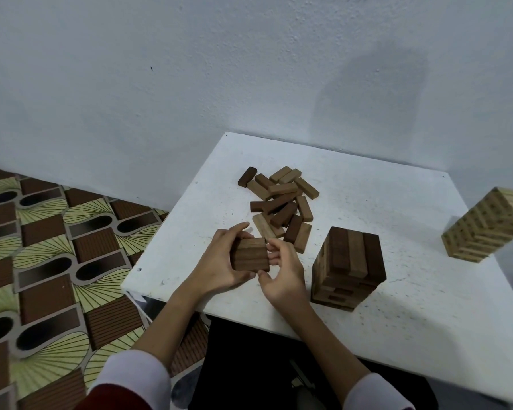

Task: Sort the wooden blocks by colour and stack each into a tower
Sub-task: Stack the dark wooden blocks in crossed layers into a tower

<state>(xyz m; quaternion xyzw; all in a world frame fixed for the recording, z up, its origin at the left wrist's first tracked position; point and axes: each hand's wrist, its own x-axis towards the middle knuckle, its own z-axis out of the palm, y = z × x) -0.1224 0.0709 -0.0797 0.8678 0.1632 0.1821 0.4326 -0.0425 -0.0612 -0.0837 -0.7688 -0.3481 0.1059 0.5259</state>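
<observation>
squaring a dark block bundle (251, 255) between both hands, left hand (219, 261) and right hand (282, 267) clamped on its sides, probably three blocks, above counter (397, 202), headed for dark tower (350, 267).

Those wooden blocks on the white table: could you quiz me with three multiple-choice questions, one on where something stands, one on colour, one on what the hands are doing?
1. Where is the dark tower?
A. right of the hands
B. on the floor
C. behind the loose pile

2. What colour is the far-right tower?
A. dark brown
B. pale wood
C. red

3. What are the hands doing?
A. resting flat
B. gripping a set of dark blocks
C. pushing a tower

Answers:
1 A: it stands on the table, right of the right hand.
2 B: its blocks are light.
3 B: left hand and right hand hold the dark blocks together.
</observation>
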